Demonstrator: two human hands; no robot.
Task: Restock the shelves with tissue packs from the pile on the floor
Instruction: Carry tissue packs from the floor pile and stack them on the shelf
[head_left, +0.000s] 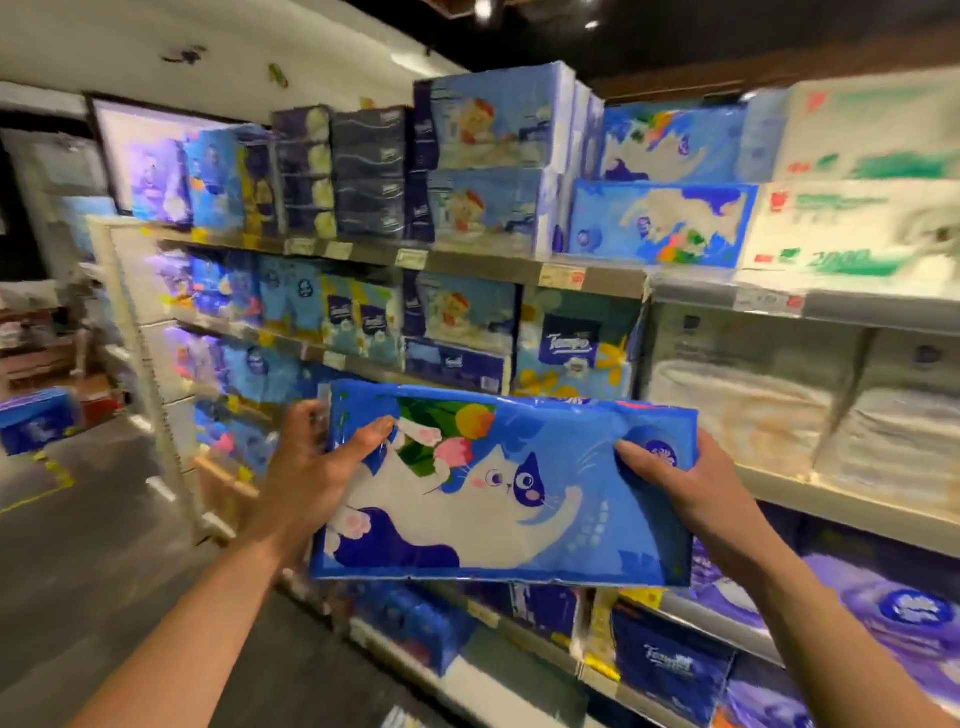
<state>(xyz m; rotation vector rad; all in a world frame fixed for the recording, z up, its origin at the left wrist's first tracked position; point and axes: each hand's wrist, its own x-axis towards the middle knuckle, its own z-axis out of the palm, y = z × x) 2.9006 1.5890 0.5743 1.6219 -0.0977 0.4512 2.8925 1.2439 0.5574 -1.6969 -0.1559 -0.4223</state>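
The shelving unit (467, 265) has flat tiers running left to right. Its stocked packs (493, 208) are rectangular, film-wrapped and blurred.

The tissue pack (509, 499) is long, flat and rectangular, wrapped in glossy blue film printed with a white cat and creased at both ends. It is held in mid-air, near, in front of the middle tiers.

On the left hand (317, 467), the thumb lies on the front face and the fingers curl round the left end. On the right hand (691, 483), the thumb dents the film at the right end, and the other fingers are hidden behind the pack.
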